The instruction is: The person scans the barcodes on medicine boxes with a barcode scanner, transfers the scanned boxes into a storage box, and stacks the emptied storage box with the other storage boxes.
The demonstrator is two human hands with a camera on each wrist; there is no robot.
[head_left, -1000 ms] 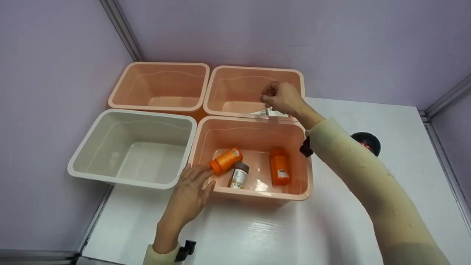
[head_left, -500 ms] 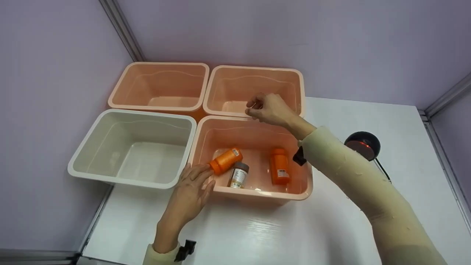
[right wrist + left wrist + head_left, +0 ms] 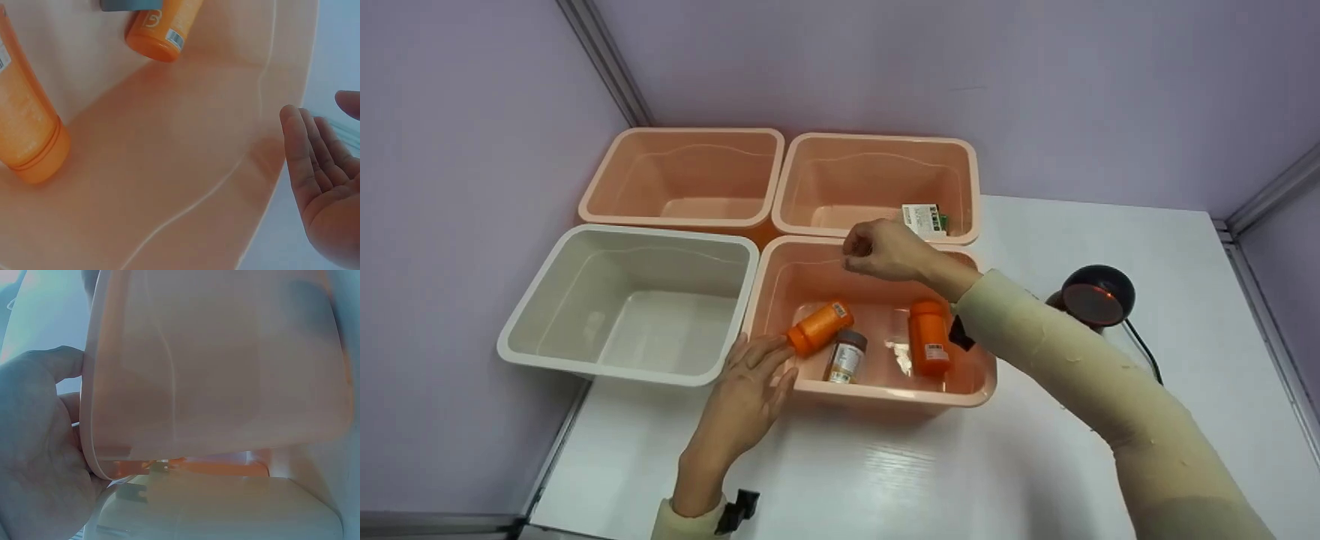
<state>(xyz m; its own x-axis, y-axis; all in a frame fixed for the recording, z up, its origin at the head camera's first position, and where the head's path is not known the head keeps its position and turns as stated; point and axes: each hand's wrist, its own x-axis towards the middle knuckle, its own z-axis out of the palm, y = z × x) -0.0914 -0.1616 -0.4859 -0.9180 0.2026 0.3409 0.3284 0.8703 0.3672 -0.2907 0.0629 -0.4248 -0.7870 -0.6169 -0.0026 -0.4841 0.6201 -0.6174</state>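
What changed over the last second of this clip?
The right hand let go of the small box, now lying in the far right bin, and drew back over the near bin, empty. The left hand, bottles and other bins stayed put.

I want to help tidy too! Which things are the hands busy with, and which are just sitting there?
Busy with:
left hand resting on the near peach plastic bin
right hand above it
two orange bottles
small brown-capped jar
white box in the far peach bin

Just sitting:
white plastic bin
far-left peach bin
black round scanner
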